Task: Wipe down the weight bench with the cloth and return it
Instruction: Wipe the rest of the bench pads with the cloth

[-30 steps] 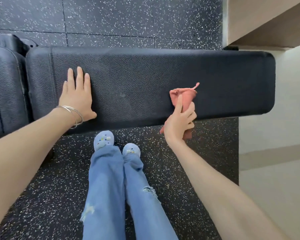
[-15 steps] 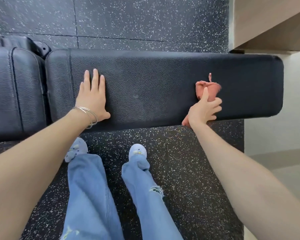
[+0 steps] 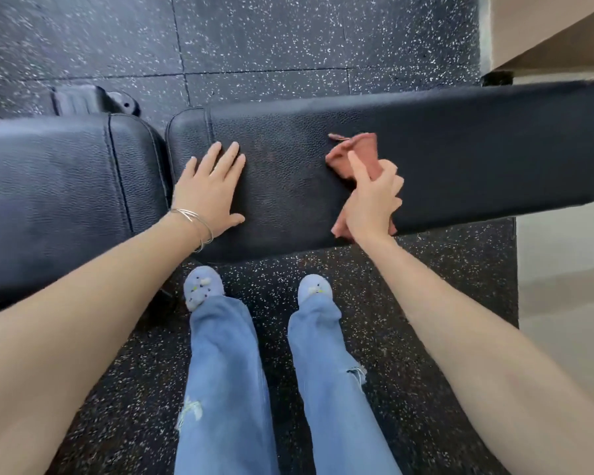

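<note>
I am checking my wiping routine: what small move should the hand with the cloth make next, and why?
Probably slide the cloth leftward along the long bench pad toward the left hand. The right hand grips it against the pad's middle, the left hand lies flat near the pad's left end, and bare pad lies between them.

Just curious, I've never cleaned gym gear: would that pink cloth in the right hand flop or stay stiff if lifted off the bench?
Probably floppy: the pink cloth is bunched and creased in the right hand, with one corner poking out. Likely light, since one hand holds it. It may drag rather than slip on the grained weight bench.
</note>
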Available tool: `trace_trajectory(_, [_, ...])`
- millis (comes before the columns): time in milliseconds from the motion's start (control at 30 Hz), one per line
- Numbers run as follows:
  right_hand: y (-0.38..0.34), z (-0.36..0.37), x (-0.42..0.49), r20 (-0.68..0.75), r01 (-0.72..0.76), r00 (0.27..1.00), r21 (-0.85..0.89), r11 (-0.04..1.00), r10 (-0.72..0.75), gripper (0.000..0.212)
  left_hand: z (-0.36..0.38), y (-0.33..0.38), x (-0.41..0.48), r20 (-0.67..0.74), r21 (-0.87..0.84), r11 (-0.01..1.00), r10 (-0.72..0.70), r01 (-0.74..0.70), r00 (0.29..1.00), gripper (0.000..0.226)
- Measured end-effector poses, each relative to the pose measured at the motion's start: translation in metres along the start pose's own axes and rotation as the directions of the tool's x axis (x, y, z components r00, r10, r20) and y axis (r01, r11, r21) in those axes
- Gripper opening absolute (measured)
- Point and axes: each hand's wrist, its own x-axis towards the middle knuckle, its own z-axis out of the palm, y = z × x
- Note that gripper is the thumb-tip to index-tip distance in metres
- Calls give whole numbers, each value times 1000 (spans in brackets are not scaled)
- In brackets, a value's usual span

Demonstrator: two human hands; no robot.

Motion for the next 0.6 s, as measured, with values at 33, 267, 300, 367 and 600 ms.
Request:
trace_trajectory(33, [-2, -6, 14, -60, -129, 990, 29, 991, 131, 42, 1, -10, -3, -11, 12, 1000, 17, -17, 1000, 101])
trace_trajectory(267, [-22, 12, -4, -33, -172, 985, -133, 976, 169, 67, 7, -40, -6, -33, -30, 997, 72, -72, 997, 102])
trace_trajectory(300, [-32, 21, -22, -48, -145, 989, -154, 977, 139, 65, 7, -40, -5, -30, -31, 997, 77, -78, 997, 102])
trace_trajectory(367, [-52, 39, -62, -9, -26, 1000, -232, 972, 24, 67, 6, -39, -5, -23, -38, 995, 92, -93, 995, 101])
trace_trajectory(600, [-76, 39, -70, 138, 253, 962, -116, 961, -236, 78, 1, -83, -4, -58, 26, 984, 178, -177, 982, 100])
